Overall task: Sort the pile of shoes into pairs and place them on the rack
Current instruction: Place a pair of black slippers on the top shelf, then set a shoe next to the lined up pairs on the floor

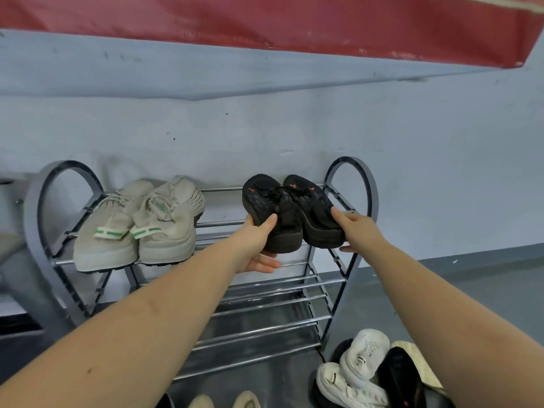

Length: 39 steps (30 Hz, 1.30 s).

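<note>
A grey metal shoe rack (350, 178) stands against the wall. Two beige sneakers (138, 225) with green heel tabs sit side by side on the left of its top shelf. On the right of that shelf are two black sneakers with orange marks. My left hand (256, 245) grips the heel of the left black sneaker (265, 201). My right hand (356, 231) grips the heel of the right black sneaker (312, 207). A pile of shoes (365, 372) lies on the floor at the lower right: white sneakers and a black shoe.
The rack's lower shelves (265, 328) are bare chrome bars. Two beige shoe toes (223, 401) show at the bottom edge. A pale blue wall (265, 128) runs behind the rack, under a red band. Grey floor (485, 284) spreads to the right.
</note>
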Each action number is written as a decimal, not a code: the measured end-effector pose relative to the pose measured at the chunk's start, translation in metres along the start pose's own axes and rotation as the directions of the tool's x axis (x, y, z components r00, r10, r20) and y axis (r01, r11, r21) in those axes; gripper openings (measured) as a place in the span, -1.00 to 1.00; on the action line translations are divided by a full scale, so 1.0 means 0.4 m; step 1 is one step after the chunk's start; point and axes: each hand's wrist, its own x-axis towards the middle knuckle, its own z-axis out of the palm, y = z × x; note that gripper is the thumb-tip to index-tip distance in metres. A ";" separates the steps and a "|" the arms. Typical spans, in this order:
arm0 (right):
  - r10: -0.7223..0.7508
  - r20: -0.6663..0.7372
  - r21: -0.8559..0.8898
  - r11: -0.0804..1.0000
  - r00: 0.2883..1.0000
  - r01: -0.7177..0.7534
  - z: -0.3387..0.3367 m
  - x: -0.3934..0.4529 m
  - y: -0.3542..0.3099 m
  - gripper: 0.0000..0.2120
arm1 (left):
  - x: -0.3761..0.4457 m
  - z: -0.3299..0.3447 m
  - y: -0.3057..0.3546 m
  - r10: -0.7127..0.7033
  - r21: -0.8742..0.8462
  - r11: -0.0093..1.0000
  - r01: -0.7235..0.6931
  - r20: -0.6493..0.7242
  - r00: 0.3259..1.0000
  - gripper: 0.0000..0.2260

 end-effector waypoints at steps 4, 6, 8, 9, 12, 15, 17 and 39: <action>-0.052 -0.056 -0.060 0.997 0.997 0.049 0.037 -0.065 0.035 -0.40 | -0.049 0.011 -0.009 0.035 0.178 0.984 -0.016 -0.101 0.994 -0.27; -0.130 -0.078 -0.194 0.975 0.988 0.113 0.045 -0.110 0.047 -0.35 | -0.076 0.015 -0.023 0.155 0.480 0.876 -0.053 -0.176 0.972 -0.23; -0.209 -0.050 -0.373 0.911 0.977 0.176 0.044 -0.162 0.056 -0.32 | -0.109 0.021 -0.041 0.321 0.734 0.674 -0.077 -0.198 0.926 -0.22; -0.238 -0.022 -0.463 0.863 0.971 0.201 0.042 -0.191 0.059 -0.30 | -0.127 0.028 -0.052 0.397 0.817 0.570 -0.088 -0.180 0.900 -0.23; -0.299 0.067 -0.636 0.722 0.952 0.272 0.029 -0.264 0.087 -0.26 | -0.176 0.062 -0.085 0.542 0.955 0.261 -0.143 -0.022 0.840 -0.25; -0.302 0.130 -0.719 0.627 0.944 0.300 0.009 -0.326 0.135 -0.26 | -0.209 0.108 -0.119 0.513 0.964 0.110 -0.244 0.155 0.845 -0.26; -0.270 0.148 -0.749 0.598 0.951 0.286 -0.007 -0.363 0.179 -0.26 | -0.221 0.140 -0.146 0.464 0.942 0.089 -0.325 0.250 0.850 -0.26; 0.205 0.083 -0.928 0.373 0.975 0.000 -0.338 -0.268 0.581 -0.24 | -0.005 0.490 -0.396 0.109 0.905 -0.033 -0.425 0.426 0.898 -0.30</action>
